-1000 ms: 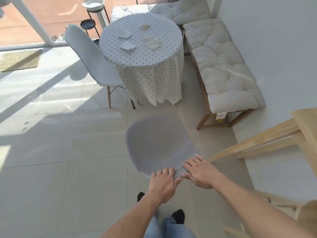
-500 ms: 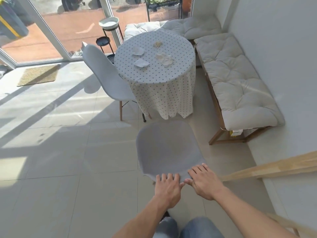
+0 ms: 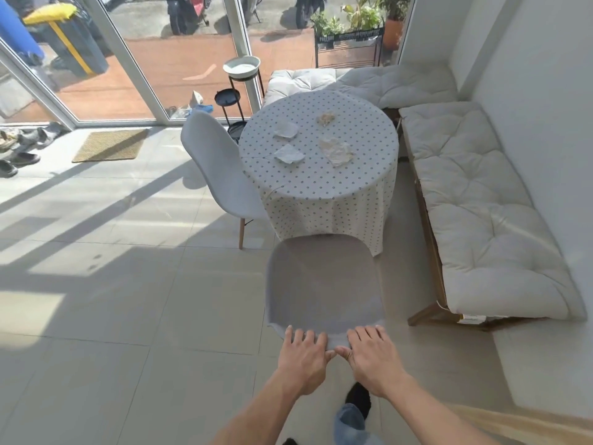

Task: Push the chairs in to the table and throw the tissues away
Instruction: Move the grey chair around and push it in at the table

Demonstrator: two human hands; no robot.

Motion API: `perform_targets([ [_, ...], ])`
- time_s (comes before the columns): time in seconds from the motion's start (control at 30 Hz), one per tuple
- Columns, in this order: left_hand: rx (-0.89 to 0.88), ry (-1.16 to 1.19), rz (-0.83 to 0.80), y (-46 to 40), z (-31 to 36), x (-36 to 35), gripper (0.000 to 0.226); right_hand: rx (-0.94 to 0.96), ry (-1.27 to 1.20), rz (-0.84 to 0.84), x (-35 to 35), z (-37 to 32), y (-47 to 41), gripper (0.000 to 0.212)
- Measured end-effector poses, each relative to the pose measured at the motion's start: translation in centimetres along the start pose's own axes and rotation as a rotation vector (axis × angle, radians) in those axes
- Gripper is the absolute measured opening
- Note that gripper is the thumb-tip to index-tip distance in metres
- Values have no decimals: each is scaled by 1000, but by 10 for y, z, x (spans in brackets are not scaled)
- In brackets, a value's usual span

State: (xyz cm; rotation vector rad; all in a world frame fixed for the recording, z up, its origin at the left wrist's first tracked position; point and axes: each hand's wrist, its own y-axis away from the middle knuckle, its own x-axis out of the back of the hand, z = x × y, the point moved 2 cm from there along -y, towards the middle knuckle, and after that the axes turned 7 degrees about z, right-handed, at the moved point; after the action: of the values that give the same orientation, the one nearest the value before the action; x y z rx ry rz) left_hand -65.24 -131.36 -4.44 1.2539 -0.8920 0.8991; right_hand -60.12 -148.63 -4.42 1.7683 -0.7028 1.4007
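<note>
Both hands (image 3: 340, 361) have pushed the grey chair (image 3: 324, 284) closer to the table (image 3: 321, 175).

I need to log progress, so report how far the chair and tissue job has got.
Done: the side chair looks tucked against the table. In hand: the left hand and right hand grip the back of the near chair, whose front edge is just reaching the tablecloth. Left: four tissues lie on the table, untouched.

Cushioned bench (image 3: 475, 200) along wall; doormat (image 3: 110, 145), shoes (image 3: 19, 146) near glass door.
</note>
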Motion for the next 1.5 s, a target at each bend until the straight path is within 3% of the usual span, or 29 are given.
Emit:
perform_targets([
  [0.67,-73,12,-106,-177,-20,68,62,-63,-14,30,38,96,-136,69],
  [0.93,-127,183,-295,-197,-44,77,79,-96,-109,-70,38,102,-142,81],
  [1.17,30,184,-114,-236,-96,140,77,-158,-136,-107,85,112,-195,75],
  [1.5,130,162,99,-268,-169,224,69,-108,-28,-23,157,102,-295,72],
])
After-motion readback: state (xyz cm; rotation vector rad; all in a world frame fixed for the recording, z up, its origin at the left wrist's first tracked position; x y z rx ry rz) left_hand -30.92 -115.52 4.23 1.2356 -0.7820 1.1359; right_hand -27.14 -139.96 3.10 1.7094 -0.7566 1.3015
